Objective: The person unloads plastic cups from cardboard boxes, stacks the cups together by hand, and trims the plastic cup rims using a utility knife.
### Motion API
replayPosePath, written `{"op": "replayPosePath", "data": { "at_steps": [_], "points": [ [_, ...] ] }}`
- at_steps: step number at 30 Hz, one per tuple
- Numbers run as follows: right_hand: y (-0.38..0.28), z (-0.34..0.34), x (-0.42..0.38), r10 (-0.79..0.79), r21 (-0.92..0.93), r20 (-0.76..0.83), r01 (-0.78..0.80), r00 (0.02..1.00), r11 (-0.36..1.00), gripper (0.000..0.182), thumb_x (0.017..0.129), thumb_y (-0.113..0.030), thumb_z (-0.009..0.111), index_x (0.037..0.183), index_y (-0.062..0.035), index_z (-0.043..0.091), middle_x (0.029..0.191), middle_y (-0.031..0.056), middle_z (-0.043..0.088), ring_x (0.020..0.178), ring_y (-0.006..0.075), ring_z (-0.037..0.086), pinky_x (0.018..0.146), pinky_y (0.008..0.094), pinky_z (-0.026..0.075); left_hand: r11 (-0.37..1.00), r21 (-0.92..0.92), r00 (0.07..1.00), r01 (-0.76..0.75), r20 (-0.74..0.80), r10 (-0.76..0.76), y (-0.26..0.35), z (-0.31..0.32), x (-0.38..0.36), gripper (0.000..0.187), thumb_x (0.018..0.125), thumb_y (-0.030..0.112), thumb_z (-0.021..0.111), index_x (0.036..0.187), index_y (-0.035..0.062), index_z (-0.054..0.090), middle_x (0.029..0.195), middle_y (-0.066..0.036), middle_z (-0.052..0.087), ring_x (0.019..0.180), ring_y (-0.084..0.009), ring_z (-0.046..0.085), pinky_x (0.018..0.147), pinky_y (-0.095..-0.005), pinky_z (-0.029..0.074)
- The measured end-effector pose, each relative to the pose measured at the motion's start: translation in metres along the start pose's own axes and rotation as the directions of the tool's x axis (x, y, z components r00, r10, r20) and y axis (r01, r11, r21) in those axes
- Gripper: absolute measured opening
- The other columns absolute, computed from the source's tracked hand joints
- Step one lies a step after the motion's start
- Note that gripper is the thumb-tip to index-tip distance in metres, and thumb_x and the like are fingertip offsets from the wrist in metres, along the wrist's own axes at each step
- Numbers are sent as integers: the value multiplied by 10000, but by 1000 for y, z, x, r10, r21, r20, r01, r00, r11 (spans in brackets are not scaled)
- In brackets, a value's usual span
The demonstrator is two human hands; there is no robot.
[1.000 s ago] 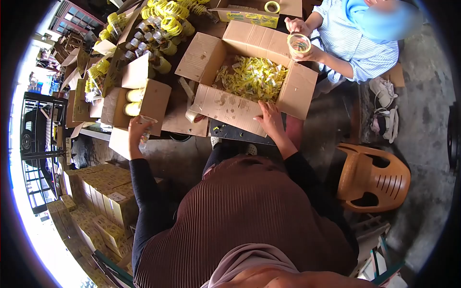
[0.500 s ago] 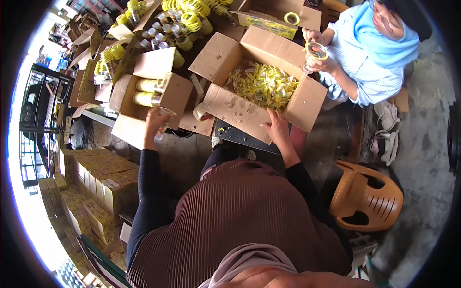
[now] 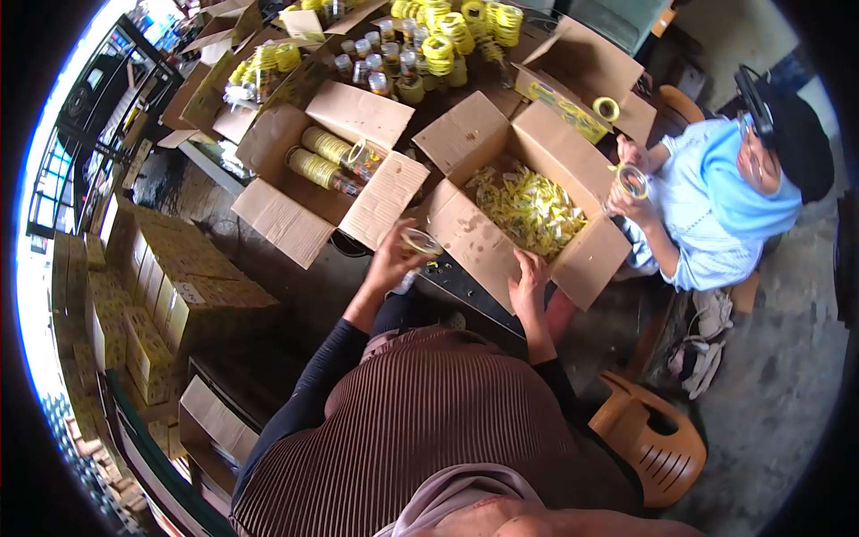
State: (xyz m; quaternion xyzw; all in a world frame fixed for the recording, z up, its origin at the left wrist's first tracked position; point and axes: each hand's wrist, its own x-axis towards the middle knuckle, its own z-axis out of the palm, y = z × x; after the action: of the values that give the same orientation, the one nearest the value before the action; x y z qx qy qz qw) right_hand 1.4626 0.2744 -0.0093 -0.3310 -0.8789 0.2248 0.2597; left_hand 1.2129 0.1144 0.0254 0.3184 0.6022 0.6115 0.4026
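My left hand (image 3: 390, 265) is closed around a clear plastic jar (image 3: 420, 242) with a pale yellow rim, held over the near edge of the black table (image 3: 461, 285). My fingers hide part of its side. My right hand (image 3: 530, 285) rests on the near flap of a cardboard box (image 3: 474, 242), fingers loosely apart and holding nothing I can see. Inside that box lies a heap of yellow-and-white strips (image 3: 528, 210). To the left, another open box (image 3: 259, 201) contains stacks of yellow-rimmed jars (image 3: 315, 170).
Across the table, a person (image 3: 707, 197) holds a yellow-rimmed jar (image 3: 633, 183). Small filled jars (image 3: 376, 67) and yellow rings (image 3: 438, 54) crowd the back. A tape roll (image 3: 606, 109) lies on a box flap. An orange chair (image 3: 653, 443) stands right; stacked cartons (image 3: 161, 286) rise left.
My left hand has moved right with the jar, away from the left box to the table's near edge. My right hand stays at the strip box's flap. The view has shifted.
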Motion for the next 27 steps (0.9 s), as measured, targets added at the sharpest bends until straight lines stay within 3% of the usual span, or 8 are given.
{"op": "replayPosePath", "data": {
  "at_steps": [2, 3, 5, 12, 17, 19, 20, 27],
  "points": [
    [-15, 5, 9, -66, 147, 12, 64, 998, 987, 514, 785, -115, 714, 1254, -69, 509, 1151, 136, 535, 1107, 327, 498, 936, 428, 402, 998, -57, 997, -13, 75, 17, 4, 25, -4, 782, 763, 57, 772, 1385, 54, 300, 1075, -111, 581, 967, -183, 604, 808, -300, 527],
    [-25, 7, 13, -110, 287, 11, 102, 994, 953, 460, 807, -123, 701, 1230, -62, 533, 1148, 132, 544, 1097, 320, 505, 929, 412, 410, 977, 186, 993, -107, 62, 97, 1, 30, -2, 799, 748, 170, 803, 1373, 35, 324, 1013, -117, 593, 922, -187, 600, 806, -316, 506],
    [-70, -12, 26, -186, 378, 57, 152, 981, 913, 382, 826, -167, 698, 1179, -67, 590, 1148, 110, 562, 1082, 298, 522, 928, 397, 420, 888, 414, 978, -201, 136, 158, 8, 37, -2, 763, 749, 179, 792, 1368, 45, 365, 1090, -116, 578, 918, -174, 602, 797, -312, 496],
    [-126, -2, 46, -239, 526, 26, 190, 971, 829, 161, 790, 21, 688, 942, -5, 640, 957, 106, 633, 909, 230, 638, 773, 319, 526, 935, 298, 963, -193, 240, 122, 33, 4, 9, 717, 738, 191, 781, 1335, 32, 417, 1045, -118, 635, 970, -204, 620, 849, -338, 490],
    [-156, 19, 63, -193, 629, 38, 127, 980, 767, 111, 797, 68, 663, 891, 22, 624, 944, 121, 647, 894, 206, 651, 776, 305, 551, 882, 425, 969, -203, 216, 119, 52, -48, 9, 735, 750, 234, 792, 1338, 22, 404, 1080, -100, 642, 974, -169, 619, 850, -318, 491],
    [-170, 27, 68, -202, 661, 17, 141, 979, 737, 94, 801, 94, 642, 869, 33, 618, 929, 126, 649, 892, 207, 653, 775, 300, 558, 947, 296, 966, -129, 253, 52, 57, -66, 6, 733, 764, 238, 785, 1342, 13, 393, 1096, -96, 638, 958, -151, 619, 847, -311, 492],
    [-179, 30, 71, -209, 643, 8, 156, 978, 750, 79, 817, 102, 618, 862, 37, 613, 929, 126, 649, 892, 208, 655, 773, 299, 561, 930, 310, 959, -197, 259, 117, 55, -74, 7, 721, 775, 223, 777, 1341, 2, 390, 1117, -100, 628, 952, -148, 618, 841, -309, 497],
    [-217, 62, 76, -116, 644, -17, 99, 993, 759, 32, 856, 24, 622, 882, 11, 610, 915, 112, 651, 862, 192, 649, 738, 285, 528, 958, 210, 952, -196, 275, 134, 62, -120, 5, 704, 778, 231, 772, 1327, -12, 404, 1130, -122, 614, 933, -155, 617, 821, -312, 511]
  ]
}}
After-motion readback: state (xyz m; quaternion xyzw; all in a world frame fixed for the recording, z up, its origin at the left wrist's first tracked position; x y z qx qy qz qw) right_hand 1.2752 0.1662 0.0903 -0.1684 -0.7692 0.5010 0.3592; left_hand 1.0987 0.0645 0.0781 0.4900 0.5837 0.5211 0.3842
